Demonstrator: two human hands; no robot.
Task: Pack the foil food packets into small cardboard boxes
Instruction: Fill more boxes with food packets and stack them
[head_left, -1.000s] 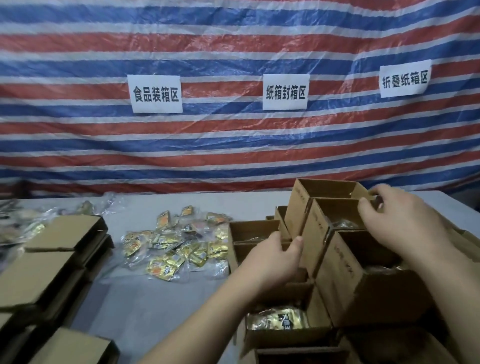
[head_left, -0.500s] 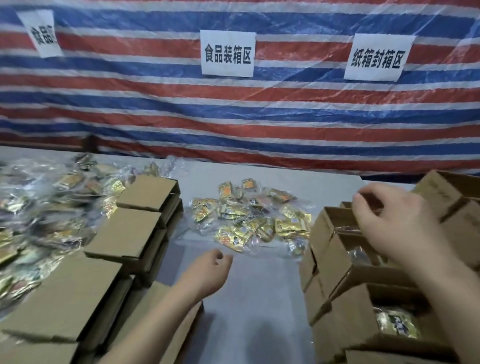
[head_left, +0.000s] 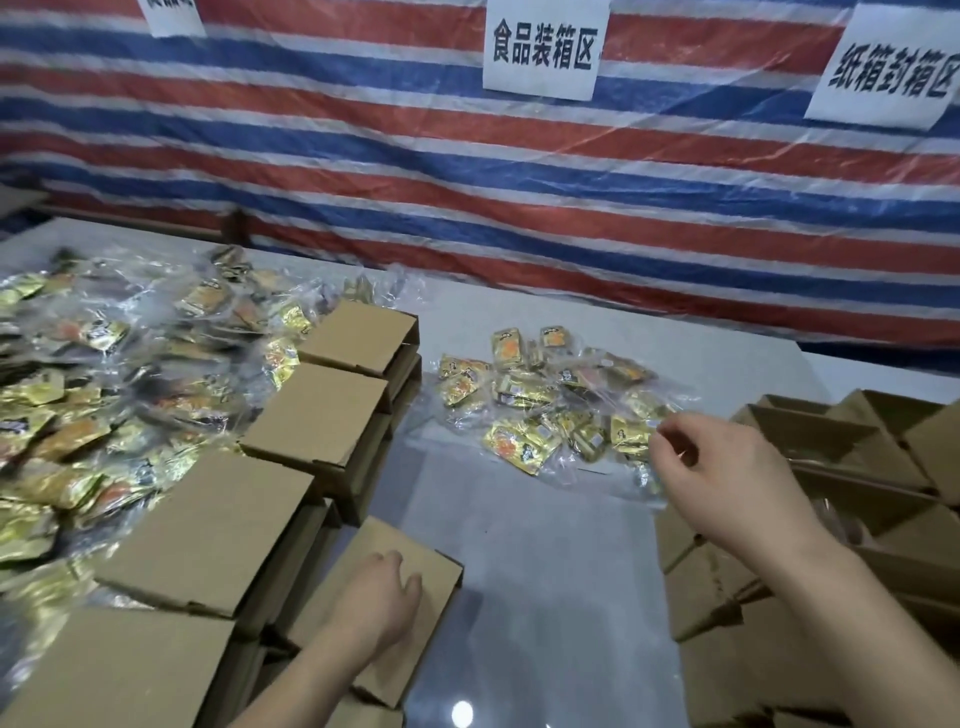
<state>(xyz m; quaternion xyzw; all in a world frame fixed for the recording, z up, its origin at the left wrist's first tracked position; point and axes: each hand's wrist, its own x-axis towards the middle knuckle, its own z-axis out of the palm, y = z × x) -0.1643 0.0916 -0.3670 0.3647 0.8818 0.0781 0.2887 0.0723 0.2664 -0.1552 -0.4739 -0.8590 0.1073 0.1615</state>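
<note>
A small pile of gold foil food packets (head_left: 545, 405) in clear wrap lies on the grey table (head_left: 545, 597) at centre. My right hand (head_left: 727, 478) hovers at the pile's right edge, fingers loosely curled, with nothing seen in it. My left hand (head_left: 376, 597) rests on top of a closed small cardboard box (head_left: 436, 618) near the bottom centre. Open cardboard boxes (head_left: 831, 441) stand stacked at the right. My right forearm hides part of them.
A large heap of foil packets (head_left: 104, 389) covers the table's left side. Several closed cardboard boxes (head_left: 322, 415) are stacked between that heap and the centre. A striped tarp (head_left: 519, 182) with paper signs (head_left: 543, 49) hangs behind the table.
My view has swung left and down. The right hand left the open boxes and moved to the packet pile. The left hand came down onto a closed box.
</note>
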